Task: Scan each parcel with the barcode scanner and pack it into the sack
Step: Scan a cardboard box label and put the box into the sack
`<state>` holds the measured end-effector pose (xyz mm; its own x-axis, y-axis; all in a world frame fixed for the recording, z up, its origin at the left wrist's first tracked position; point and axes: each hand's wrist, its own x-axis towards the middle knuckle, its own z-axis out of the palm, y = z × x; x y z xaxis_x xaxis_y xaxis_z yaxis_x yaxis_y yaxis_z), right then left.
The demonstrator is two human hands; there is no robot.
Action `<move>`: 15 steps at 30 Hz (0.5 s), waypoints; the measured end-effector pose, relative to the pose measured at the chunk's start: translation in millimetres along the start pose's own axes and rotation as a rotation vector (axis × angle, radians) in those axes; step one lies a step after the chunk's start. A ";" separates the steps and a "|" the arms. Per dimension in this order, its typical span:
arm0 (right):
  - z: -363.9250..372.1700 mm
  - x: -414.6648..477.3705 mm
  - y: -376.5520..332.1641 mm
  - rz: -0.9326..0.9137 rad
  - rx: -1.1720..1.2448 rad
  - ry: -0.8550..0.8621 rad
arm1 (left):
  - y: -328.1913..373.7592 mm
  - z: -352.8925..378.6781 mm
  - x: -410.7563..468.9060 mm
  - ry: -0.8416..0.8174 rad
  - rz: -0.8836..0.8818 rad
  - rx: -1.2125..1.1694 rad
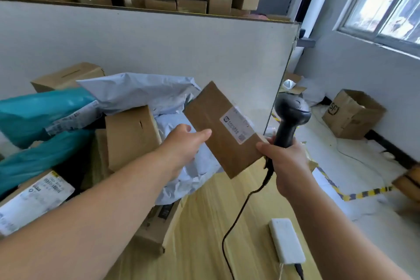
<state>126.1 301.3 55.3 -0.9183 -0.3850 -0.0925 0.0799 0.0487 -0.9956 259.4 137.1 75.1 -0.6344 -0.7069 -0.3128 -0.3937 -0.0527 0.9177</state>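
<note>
At frame centre in the head view, above the wooden table, I hold a flat brown parcel tilted, label side up. The white label sits near its 2 o'clock edge.

My left hand pinches the parcel's 9 o'clock edge. The thumb is on top and the fingers underneath are hidden.

My right hand is at 3 o'clock of the parcel, fingers wrapped tight round the handle of the black barcode scanner. The scanner head is up, just beside the parcel's right edge. My right thumb tip overlaps the parcel's lower right corner; I can't tell if it presses.

The scanner cable drops to 6 o'clock across the table. A white power bank lies flat at 5 o'clock with a plug in its near end.

A heap sits at 9 o'clock: teal bags, a grey poly mailer, a cardboard box and a labelled box at 8 o'clock.

A white partition stands at 12 o'clock with cartons lined along the top behind it. An open carton is on the floor at 3 o'clock, with yellow-black tape near it. There is a window at 2 o'clock.
</note>
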 end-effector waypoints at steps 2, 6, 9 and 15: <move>-6.0 -33.1 -8.5 -0.058 -0.009 -0.010 | 8.3 -9.7 -25.5 -0.033 0.012 -0.089; -5.6 -100.5 -21.8 -0.148 -0.026 -0.040 | 23.0 -41.8 -79.8 -0.072 -0.077 -0.260; 2.8 -144.3 -28.1 -0.232 -0.085 -0.056 | 22.5 -79.9 -109.8 -0.011 -0.189 -0.357; 30.6 -209.2 -40.5 -0.337 -0.251 -0.193 | -1.4 -155.0 -154.0 -0.095 -0.310 -0.412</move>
<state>326.8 351.6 114.5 -0.7860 -0.5810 0.2112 -0.3290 0.1038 -0.9386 460.7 136.7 160.0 -0.5941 -0.5482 -0.5886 -0.2908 -0.5359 0.7926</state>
